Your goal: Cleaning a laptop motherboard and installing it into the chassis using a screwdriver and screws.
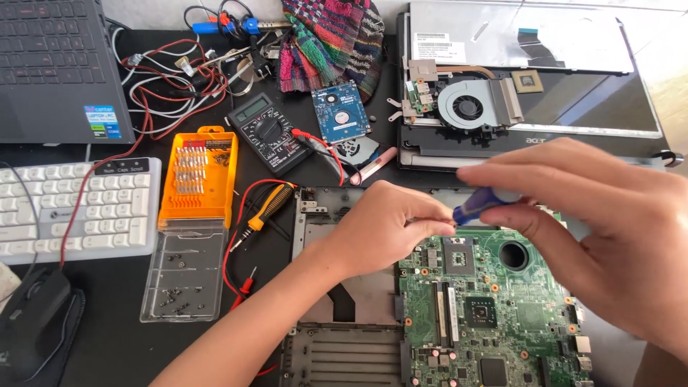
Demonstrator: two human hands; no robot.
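Head view of a black surface [107, 337] during work on an opened laptop. Largest items first: the laptop base [337, 337] lies in front of me with the green motherboard [494, 315] seated in its right part; a second, stripped chassis [530, 86] with a fan [469, 107] lies beyond it. At left are another laptop [50, 64], a white keyboard [79, 208], an orange bit case [199, 175] with its clear lid [183, 276] holding loose screws, a multimeter [269, 132] and a hard drive [341, 111].

My right hand [609, 222] is clenched round the blue handle of a screwdriver [476, 206], held above the top edge of the motherboard. My left hand [383, 229] is pinched shut, fingertips [441, 218] meeting the driver's front end; its shaft and tip are hidden, and I cannot tell whether a small part is held there.

To do this step well, I judge that I should keep the driver square to the screw, let the left fingertips steady the tip, press lightly, and avoid slipping onto the board's components.
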